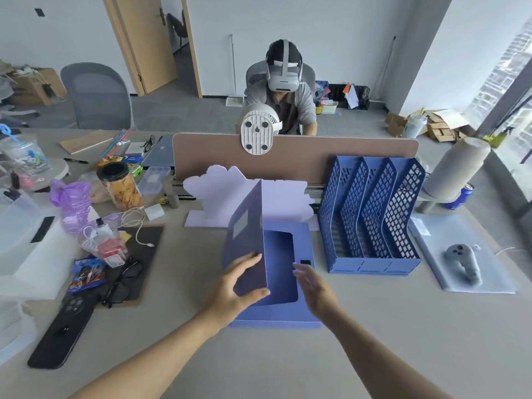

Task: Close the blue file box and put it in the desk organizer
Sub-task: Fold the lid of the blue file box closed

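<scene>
The blue file box (283, 272) lies flat on the desk in front of me, its lid (247, 226) standing nearly upright along the left side. My left hand (233, 289) grips the lid's near edge, thumb inside and fingers on the outer face. Just right of the lid, my right hand (315, 289) hovers over the box's right rim with fingers apart, holding nothing. A small black clasp (305, 262) sits on that rim. The blue mesh desk organizer (371, 217) stands right of the box, its several slots empty.
A brown divider panel (296, 156) with a white fan base runs behind the box; a person in a headset sits beyond it. A lilac cloud-shaped card (218, 191) stands behind the lid. Clutter covers the left desk: snack jar (121, 185), glasses, cables. A grey controller (463, 262) lies right.
</scene>
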A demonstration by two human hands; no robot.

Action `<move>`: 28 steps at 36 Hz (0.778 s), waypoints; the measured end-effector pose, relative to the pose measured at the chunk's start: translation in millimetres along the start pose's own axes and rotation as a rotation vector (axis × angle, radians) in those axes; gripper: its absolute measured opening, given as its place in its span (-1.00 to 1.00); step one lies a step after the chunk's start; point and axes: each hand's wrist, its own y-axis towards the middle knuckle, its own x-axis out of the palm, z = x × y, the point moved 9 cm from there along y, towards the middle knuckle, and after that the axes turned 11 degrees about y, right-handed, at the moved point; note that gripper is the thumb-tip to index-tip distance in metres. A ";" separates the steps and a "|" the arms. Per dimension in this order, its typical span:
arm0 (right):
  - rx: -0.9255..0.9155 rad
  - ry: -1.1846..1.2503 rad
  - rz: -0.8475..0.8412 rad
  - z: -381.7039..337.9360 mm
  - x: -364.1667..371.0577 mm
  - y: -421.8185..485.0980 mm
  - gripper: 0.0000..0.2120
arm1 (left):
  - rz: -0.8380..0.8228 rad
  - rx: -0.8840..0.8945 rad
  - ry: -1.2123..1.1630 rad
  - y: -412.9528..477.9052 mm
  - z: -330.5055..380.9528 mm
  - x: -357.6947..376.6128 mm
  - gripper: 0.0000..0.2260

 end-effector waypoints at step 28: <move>0.242 0.082 0.061 27.5 -15.7 15.6 -0.25 | -0.082 -0.626 0.342 75.0 -131.8 56.7 0.19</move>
